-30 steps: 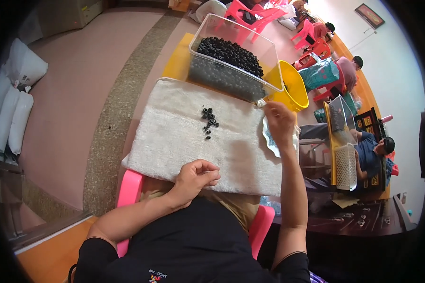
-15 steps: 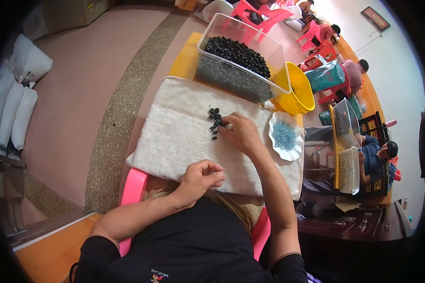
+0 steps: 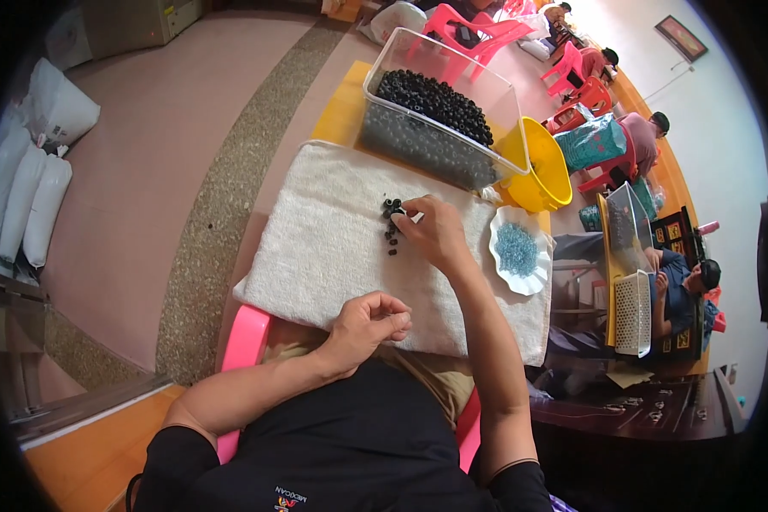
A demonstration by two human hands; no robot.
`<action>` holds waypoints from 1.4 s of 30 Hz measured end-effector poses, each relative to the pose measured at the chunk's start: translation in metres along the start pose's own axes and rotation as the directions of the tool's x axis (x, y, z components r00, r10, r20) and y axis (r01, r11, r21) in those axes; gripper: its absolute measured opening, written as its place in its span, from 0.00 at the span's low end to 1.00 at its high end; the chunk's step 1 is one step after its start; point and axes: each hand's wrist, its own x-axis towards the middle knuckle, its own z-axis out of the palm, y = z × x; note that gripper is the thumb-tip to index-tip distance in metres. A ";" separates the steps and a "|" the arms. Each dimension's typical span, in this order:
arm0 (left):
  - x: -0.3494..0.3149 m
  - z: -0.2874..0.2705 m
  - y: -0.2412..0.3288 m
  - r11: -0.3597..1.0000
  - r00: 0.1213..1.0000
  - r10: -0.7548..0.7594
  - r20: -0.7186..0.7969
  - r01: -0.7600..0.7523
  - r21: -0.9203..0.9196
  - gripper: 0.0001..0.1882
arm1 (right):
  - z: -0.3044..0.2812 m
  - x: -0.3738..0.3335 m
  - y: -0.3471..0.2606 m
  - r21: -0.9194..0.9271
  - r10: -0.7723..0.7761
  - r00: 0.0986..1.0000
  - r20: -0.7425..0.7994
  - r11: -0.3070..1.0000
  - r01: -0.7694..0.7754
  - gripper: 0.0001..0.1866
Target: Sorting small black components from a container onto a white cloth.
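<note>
On white towel (image 3: 333, 247), right hand (image 3: 435, 230) pinches at small pile of dark beads (image 3: 392, 224); left hand (image 3: 369, 322) loosely clenched near towel's near edge, contents can't tell.

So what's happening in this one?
A seated person is working over a white towel spread on a table. The right hand reaches to a small cluster of dark beads on the towel, fingertips at the beads. The left hand rests loosely curled at the towel's near edge; whether it holds anything cannot be told. Beyond the towel stands a clear plastic bin full of dark beads, beside a yellow bowl, and a white scalloped dish holds small blue pieces.
</note>
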 end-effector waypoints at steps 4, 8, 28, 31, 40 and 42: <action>0.001 0.000 -0.001 1.000 1.000 0.000 -0.003 0.000 -0.014 0.08 | 0.004 0.002 0.002 -0.014 0.088 0.995 0.042 0.996 -0.087 0.12; 0.000 0.000 0.000 1.000 1.000 -0.006 -0.008 0.005 -0.020 0.08 | 0.002 -0.003 0.003 0.041 0.073 0.997 0.015 0.996 -0.073 0.11; 0.000 0.000 0.000 1.000 1.000 0.001 -0.014 -0.002 -0.014 0.07 | -0.001 -0.014 0.004 -0.051 -0.048 0.996 0.078 0.997 0.052 0.13; 0.001 0.000 -0.001 1.000 1.000 -0.004 -0.011 0.004 -0.023 0.08 | -0.001 -0.020 0.009 -0.036 -0.056 0.998 0.010 0.998 0.057 0.12; 0.001 -0.001 0.002 0.997 0.999 0.012 -0.039 -0.015 -0.080 0.08 | -0.025 -0.069 -0.010 0.448 0.101 0.994 0.029 0.888 -0.103 0.09; 0.001 0.001 0.002 0.995 0.998 0.016 -0.058 -0.022 -0.101 0.08 | -0.033 -0.085 -0.020 0.467 0.100 0.993 0.062 0.876 -0.118 0.09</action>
